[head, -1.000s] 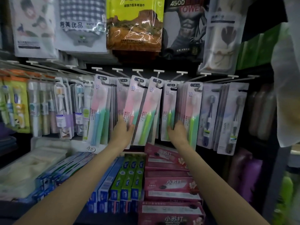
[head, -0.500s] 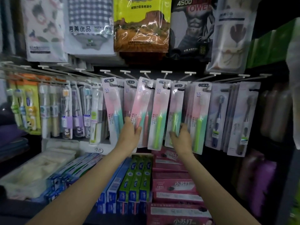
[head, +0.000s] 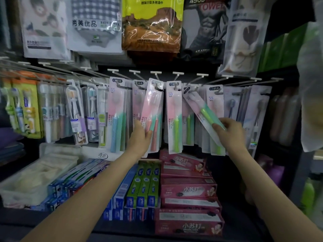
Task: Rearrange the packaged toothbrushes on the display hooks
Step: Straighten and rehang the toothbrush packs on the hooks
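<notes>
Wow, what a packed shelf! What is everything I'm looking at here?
Pink-and-green toothbrush packs: several rows, on the middle hooks.
Tilted pack: one, green handle, swung off vertical, still on its hook.
Salmon-handled pack: one, slightly tilted, middle-left.
Grey toothbrush packs: a few, right hooks.
Assorted toothbrush packs: many, mixed colours, left hooks.
Towel bags: five, hanging above.
Pink toothpaste boxes: a stack, lower middle.
Green toothpaste boxes: several, beside the pink.
Blue boxes: several, lower left.
Left hand: holds the salmon-handled pack.
Right hand: pinches the tilted pack.
</notes>
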`<state>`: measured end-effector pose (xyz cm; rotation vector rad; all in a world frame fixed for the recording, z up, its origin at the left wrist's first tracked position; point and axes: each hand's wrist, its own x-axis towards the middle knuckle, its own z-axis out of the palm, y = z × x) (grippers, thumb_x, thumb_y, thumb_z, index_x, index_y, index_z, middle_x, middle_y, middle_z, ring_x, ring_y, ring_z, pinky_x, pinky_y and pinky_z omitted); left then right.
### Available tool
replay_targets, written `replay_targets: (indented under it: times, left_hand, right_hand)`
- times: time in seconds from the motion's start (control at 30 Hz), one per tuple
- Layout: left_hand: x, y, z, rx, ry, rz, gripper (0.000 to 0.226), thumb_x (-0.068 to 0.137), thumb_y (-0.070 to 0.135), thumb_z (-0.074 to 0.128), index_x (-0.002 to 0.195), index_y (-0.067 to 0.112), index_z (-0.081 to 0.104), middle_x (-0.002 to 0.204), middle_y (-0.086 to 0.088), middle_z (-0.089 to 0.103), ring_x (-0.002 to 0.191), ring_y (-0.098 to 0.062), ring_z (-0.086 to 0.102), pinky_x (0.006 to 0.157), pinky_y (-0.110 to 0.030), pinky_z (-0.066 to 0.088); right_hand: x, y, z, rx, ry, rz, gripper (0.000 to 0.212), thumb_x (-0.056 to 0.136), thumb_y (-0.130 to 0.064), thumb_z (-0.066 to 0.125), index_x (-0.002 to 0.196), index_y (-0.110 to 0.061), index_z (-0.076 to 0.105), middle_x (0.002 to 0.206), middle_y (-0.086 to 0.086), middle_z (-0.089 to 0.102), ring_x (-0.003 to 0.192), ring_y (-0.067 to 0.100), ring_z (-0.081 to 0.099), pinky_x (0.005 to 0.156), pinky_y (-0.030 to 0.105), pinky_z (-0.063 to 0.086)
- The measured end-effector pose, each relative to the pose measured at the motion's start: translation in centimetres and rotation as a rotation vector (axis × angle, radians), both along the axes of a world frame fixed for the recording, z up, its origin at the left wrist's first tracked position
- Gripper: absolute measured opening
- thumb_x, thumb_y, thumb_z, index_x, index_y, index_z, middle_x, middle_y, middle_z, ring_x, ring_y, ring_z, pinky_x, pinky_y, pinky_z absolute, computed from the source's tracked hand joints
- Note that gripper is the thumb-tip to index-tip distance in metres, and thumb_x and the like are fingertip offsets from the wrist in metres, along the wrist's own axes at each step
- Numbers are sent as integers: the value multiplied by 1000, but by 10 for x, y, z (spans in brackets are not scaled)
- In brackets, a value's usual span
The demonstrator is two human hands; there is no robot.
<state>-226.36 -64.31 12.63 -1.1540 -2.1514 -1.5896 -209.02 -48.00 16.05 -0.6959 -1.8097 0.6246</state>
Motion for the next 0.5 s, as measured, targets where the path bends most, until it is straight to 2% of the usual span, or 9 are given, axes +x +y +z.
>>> replay_targets:
  times: [0.07, 0.13, 0.2, 0.27, 0.33, 0.4, 0.47, 0.5]
  left_hand:
    - [-1, 0, -1, 8, 13, -7, 19, 96, 13, 45, 108, 8, 30, 80, 4, 42, 79, -14, 48, 67, -26, 41]
    - [-4, -1, -1, 2, 30, -2, 17, 96, 14, 44, 103, 9, 29, 78, 3, 40, 72, -12, 45, 62, -26, 40]
    - [-5, -3, -1, -4, 49, 3, 17, 97, 14, 44, 99, 10, 27, 76, 1, 38, 67, -9, 42, 56, -21, 37]
    - [-6, -4, 0, -8, 52, -3, 18, 97, 14, 43, 99, 11, 25, 77, 1, 39, 67, -9, 42, 58, -24, 37]
    - [-5, -4, 0, -16, 35, -6, 20, 97, 15, 43, 103, 11, 25, 82, 1, 42, 76, -13, 46, 69, -28, 39]
    - [-4, -2, 0, -22, 17, 0, 21, 97, 15, 43, 109, 9, 27, 86, 2, 45, 83, -16, 47, 74, -28, 38]
    - [-5, -1, -1, -25, 17, 13, 20, 97, 15, 44, 106, 10, 27, 82, 5, 43, 81, -15, 47, 70, -27, 39]
    - [-6, -1, -1, -34, 26, 25, 19, 96, 15, 45, 103, 11, 27, 78, 5, 41, 77, -15, 47, 64, -28, 40]
  right_hand:
    - [-4, -3, -5, 16, -62, 3, 28, 91, -12, 57, 116, 0, 61, 96, 8, 61, 84, 16, 51, 66, 14, 32]
    - [-9, -5, -14, 56, -123, 2, 32, 91, -13, 56, 121, -1, 56, 103, 10, 61, 94, 21, 56, 72, 14, 35]
    - [-13, -2, -23, 150, -96, -86, 35, 90, -14, 58, 122, -1, 53, 116, 14, 57, 110, 28, 52, 88, 26, 38]
    - [-14, 0, -27, 169, -19, -187, 44, 88, -17, 61, 127, -3, 47, 127, 17, 44, 119, 32, 40, 99, 37, 35]
    - [-18, 4, -26, 22, -2, -161, 59, 85, -22, 67, 132, -3, 37, 133, 17, 36, 123, 33, 36, 100, 40, 36]
    - [-25, 9, -23, -159, -12, -51, 70, 81, -27, 71, 134, -4, 32, 135, 17, 40, 121, 32, 42, 99, 41, 41]
    - [-32, 12, -19, -238, 28, 22, 68, 80, -27, 72, 132, -5, 34, 132, 17, 47, 118, 31, 49, 97, 43, 44]
    - [-33, 12, -18, -249, 46, 40, 63, 81, -25, 71, 131, -5, 36, 130, 16, 50, 118, 30, 50, 96, 40, 45]
